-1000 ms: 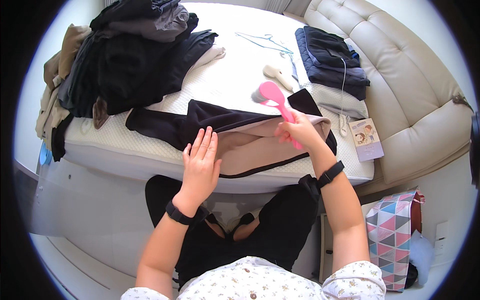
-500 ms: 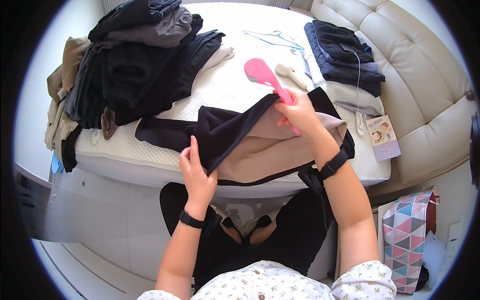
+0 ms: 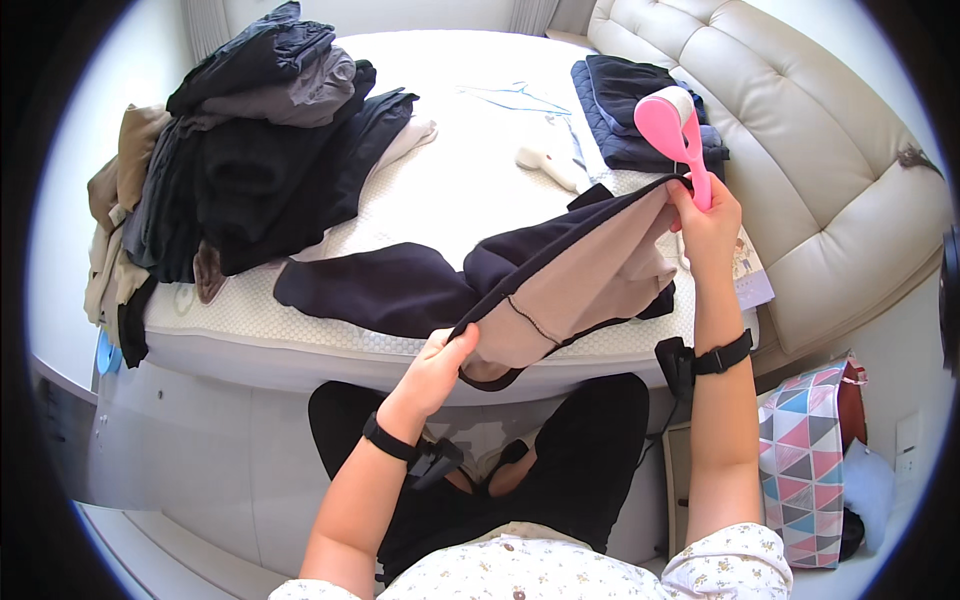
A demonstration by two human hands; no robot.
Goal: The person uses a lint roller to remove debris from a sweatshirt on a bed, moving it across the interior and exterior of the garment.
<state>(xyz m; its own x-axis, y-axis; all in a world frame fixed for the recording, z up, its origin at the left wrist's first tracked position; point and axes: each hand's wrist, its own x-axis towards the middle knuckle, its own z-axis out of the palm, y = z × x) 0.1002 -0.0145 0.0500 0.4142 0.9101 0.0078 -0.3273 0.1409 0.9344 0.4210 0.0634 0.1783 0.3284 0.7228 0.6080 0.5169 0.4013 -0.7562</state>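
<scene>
Gripping the garment [image 3: 575, 285], the right hand [image 3: 713, 222] extends beyond the left hand [image 3: 432, 374]

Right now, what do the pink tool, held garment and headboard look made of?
Pink tool: probably hard plastic; smooth, evenly coloured surface.
Held garment: soft, matte fabric, dark outside, beige lining; it drapes and creases. Fibre unclear.
Headboard: leather or imitation, slight sheen, puckered padded panels; can't tell which.

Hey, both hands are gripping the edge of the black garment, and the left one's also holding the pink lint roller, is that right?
Not quite: the pink lint roller is in the right hand, not the left hand, as the head view shows. Both hands do grip the edge of the black garment.
</scene>
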